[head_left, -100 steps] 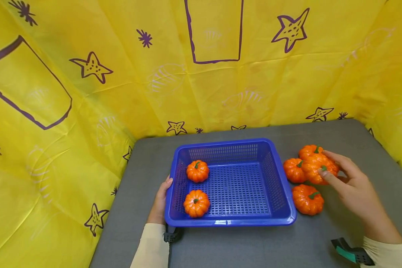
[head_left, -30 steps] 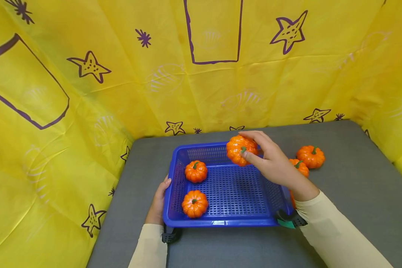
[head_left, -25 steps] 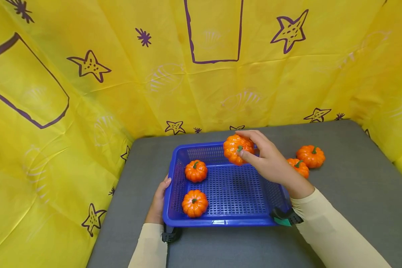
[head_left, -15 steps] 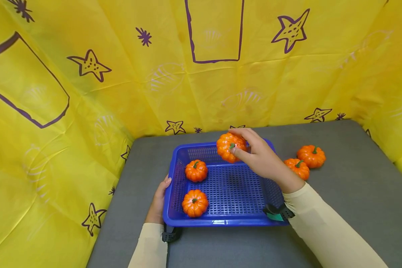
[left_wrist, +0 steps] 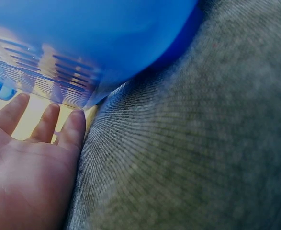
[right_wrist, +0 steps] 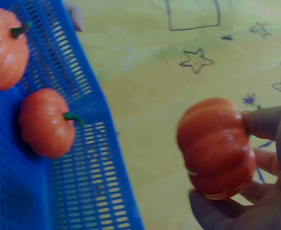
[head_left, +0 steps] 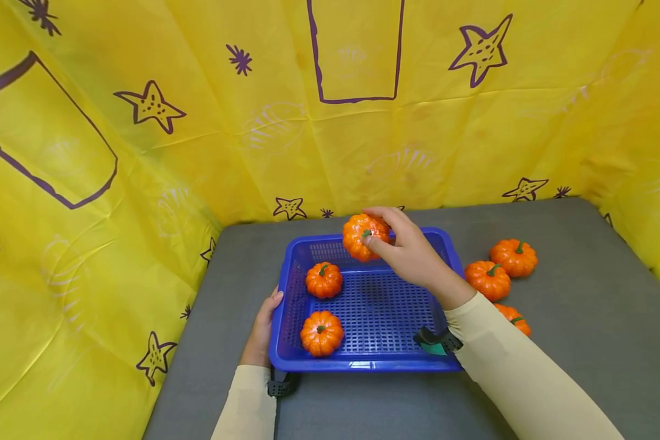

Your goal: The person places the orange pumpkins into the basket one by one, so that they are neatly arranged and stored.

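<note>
An orange mini pumpkin (head_left: 360,238) with a green stem hangs above the back part of a blue plastic basket (head_left: 363,366). My right hand (head_left: 418,260) grips it, the thumb near the stem and the other fingers round the far side; the right wrist view shows this pumpkin (right_wrist: 216,146) from below. Two more pumpkins, one rear (head_left: 324,280) and one front (head_left: 321,333), sit along the basket's left side inside. At the left wall my left hand (head_left: 263,330) holds the basket, a digit on the rim; in the left wrist view several fingers (left_wrist: 73,127) touch the slotted wall.
Right of the basket, three pumpkins lie on the grey table (head_left: 583,318): a back one (head_left: 514,257), a middle one (head_left: 487,280) and a front one (head_left: 513,318) partly hidden by the right sleeve. Yellow patterned cloth (head_left: 352,153) encloses the table's back and sides.
My right hand took a pumpkin from the group on the right, carried it left over the basket, and has kept drifting left and slightly backward. My left hand stays at the basket's left wall.
</note>
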Available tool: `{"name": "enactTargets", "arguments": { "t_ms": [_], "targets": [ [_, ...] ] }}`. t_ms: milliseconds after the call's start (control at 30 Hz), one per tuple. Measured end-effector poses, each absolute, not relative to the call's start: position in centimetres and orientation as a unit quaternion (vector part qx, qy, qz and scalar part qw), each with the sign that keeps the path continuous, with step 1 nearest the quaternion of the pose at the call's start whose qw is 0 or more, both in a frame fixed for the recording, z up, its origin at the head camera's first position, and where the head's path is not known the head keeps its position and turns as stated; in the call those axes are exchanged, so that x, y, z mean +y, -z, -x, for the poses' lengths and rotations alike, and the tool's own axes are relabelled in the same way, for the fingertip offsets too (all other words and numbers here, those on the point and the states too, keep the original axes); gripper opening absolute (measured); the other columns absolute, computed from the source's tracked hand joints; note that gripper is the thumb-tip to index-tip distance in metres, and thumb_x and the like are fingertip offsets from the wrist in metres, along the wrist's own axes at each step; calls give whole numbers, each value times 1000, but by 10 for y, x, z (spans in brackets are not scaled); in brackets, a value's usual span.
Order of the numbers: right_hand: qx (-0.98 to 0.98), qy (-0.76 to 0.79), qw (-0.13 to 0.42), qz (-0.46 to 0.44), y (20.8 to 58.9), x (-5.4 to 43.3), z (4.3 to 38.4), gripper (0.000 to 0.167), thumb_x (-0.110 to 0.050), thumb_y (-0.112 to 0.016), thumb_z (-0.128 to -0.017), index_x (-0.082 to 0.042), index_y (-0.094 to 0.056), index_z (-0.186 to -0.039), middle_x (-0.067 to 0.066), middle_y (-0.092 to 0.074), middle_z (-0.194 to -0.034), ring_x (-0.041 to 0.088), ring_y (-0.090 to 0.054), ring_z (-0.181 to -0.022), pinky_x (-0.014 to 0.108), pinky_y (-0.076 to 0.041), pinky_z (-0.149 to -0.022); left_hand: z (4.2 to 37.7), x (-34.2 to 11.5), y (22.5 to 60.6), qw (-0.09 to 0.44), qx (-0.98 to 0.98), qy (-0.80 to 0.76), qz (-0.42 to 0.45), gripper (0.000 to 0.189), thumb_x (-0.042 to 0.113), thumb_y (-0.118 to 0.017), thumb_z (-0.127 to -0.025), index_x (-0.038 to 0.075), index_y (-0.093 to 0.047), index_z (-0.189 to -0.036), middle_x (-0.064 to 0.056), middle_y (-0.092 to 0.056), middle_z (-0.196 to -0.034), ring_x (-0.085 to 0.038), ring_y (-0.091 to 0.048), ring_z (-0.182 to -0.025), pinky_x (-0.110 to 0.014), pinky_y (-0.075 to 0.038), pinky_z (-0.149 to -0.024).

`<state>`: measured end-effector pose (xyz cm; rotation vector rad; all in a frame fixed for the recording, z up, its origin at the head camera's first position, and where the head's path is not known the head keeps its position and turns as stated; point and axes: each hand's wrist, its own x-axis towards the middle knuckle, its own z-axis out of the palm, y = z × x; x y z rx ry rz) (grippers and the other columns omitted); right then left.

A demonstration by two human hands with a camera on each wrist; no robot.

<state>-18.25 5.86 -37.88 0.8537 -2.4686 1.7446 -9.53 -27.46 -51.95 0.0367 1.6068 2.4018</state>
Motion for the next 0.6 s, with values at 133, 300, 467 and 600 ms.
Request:
{"name": "enactTargets", "arguments": {
  "t_ms": [133,300,467,600],
  "targets": [
    [-797,-546,6,-259,389,52,185,53,-15,-67,-107,-4,-53,-157,16,-48,-152,35,-52,-134,54,-49,-106,94,-274,519,125,554,-823,-9,71,42,-41,-110,25,-19,-175,-20,-35,-168,-35,-50,-140,-45,-47,-113],
    [-814,-524,-20,-252,403,45,190,52,-17,-68,-107,-5,-55,-156,17,-48,-153,36,-51,-136,55,-49,-106,93,-275,519,128,557,-821,-3,69,44,-43,-110,30,-24,-174,-16,-35,-171,-39,-43,-147,-48,-44,-116],
    [-832,-489,-45,-258,415,40,193,51,-16,-69,-105,-1,-58,-153,22,-54,-144,37,-57,-124,54,-53,-101,94,-275,520,130,553,-823,-3,69,44,-42,-110,28,-23,-174,-17,-34,-171,-36,-47,-144,-46,-45,-115],
    [-849,-442,-77,-279,424,38,193,51,-17,-69,-105,2,-59,-152,22,-57,-138,36,-59,-120,53,-53,-100,94,-275,521,128,551,-825,-4,70,44,-42,-110,26,-21,-175,-20,-34,-170,-35,-49,-141,-45,-47,-113]
  ]
}}
